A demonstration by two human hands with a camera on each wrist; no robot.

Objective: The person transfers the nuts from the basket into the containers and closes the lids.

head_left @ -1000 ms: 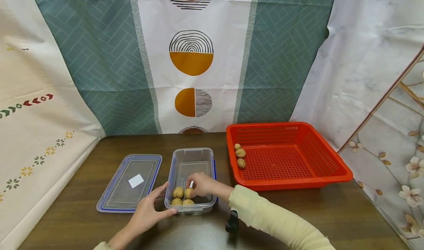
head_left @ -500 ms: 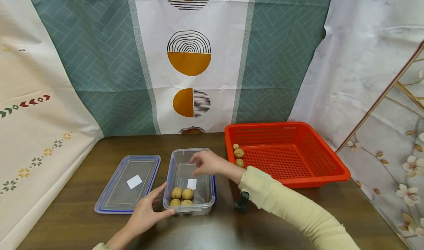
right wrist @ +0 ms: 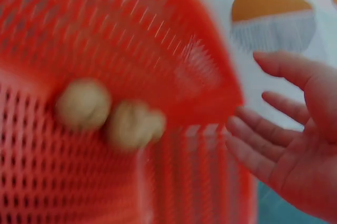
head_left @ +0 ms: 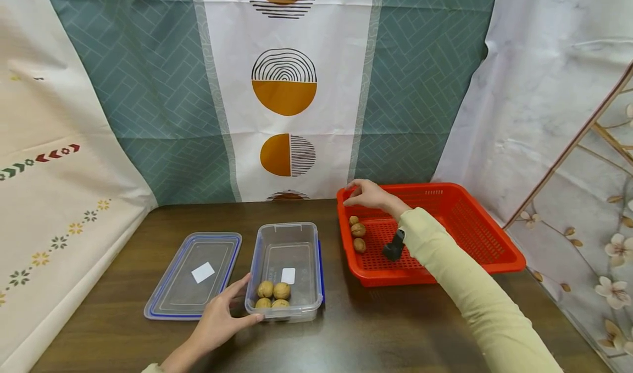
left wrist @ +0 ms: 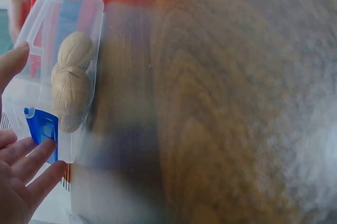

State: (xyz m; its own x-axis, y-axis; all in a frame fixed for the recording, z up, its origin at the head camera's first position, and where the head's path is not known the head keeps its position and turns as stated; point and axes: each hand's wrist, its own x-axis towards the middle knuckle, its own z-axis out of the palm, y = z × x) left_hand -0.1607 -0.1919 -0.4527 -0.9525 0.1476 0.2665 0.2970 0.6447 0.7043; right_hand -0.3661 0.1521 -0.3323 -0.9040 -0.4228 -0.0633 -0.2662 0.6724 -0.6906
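Observation:
My left hand rests at the near-left corner of a clear plastic food container, its extended index finger at the left wall and its thumb at the front. In the left wrist view, fingers lie against a blue side latch. Several walnuts sit in the container's near end, beside a white label. My right hand is over the back-left corner of a red basket, holding nothing, fingers apart in the right wrist view. Below it, three walnuts line the basket's left side.
A clear lid with a blue-edged seal and a white label lies left of the container. Dark wooden tabletop runs along the front. Patterned cloth hangs behind the table. A black device is strapped at the right wrist.
My right hand has let go of a walnut in the container, risen, and moved right and back to over the basket. The left hand stays at the container's corner.

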